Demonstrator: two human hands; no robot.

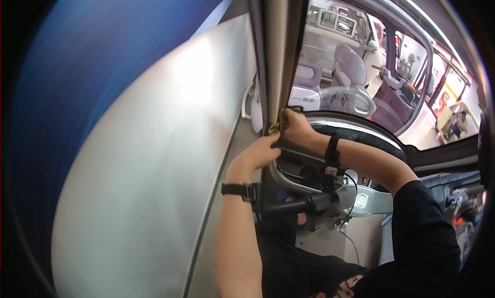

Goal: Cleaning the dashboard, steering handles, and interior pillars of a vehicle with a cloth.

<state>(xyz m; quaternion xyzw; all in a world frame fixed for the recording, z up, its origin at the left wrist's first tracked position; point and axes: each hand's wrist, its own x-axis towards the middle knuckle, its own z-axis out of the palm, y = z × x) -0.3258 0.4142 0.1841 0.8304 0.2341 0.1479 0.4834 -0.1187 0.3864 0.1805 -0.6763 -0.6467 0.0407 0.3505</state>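
A small yellow-green and dark patterned item [275, 127], perhaps a cloth, lies against the beige and dark door pillar [275, 58] at the windscreen's lower left corner. My right hand [298, 127] is closed around its upper part. From below, my left hand [254, 156] reaches the same spot, a fingertip touching the item's lower end. The left thumb sits a little apart, and its other fingers are partly hidden. Both wrists wear black straps.
Beneath my forearms are a black handlebar grip [288, 207] and a pale green steering cover [373, 201]. A thin black cable [352, 242] hangs there. A dark dashboard [301, 166] borders the windscreen [359, 77]; beyond it stand vehicle seats [350, 65]. A whitish panel [154, 162] stands at left.
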